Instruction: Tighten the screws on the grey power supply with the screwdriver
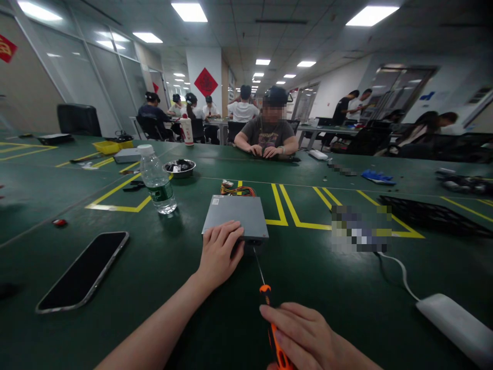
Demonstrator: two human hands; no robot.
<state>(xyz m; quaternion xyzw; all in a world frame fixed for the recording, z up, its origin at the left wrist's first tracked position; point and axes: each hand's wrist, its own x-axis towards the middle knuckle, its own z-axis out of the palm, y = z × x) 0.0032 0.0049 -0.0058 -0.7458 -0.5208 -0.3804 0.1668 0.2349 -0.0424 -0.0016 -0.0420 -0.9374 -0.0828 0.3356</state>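
A grey metal computer power supply (234, 213) lies flat on the green table, its bundle of coloured cables (239, 190) at the far side. My left hand (221, 252) holds it at the near edge, fingers over the top and thumb down by the front face. My right hand (300, 334) is closed round the orange and black handle of a screwdriver (265, 290). Its thin shaft points up to the near face of the power supply, close to my left thumb. Whether the tip touches a screw I cannot tell.
To the left are a phone (84, 272), a water bottle (157, 185) and a metal bowl (180, 167) of small parts. A white adapter (458, 326) with a cable lies at right, near a black mesh panel (435, 213). A person (269, 133) sits opposite.
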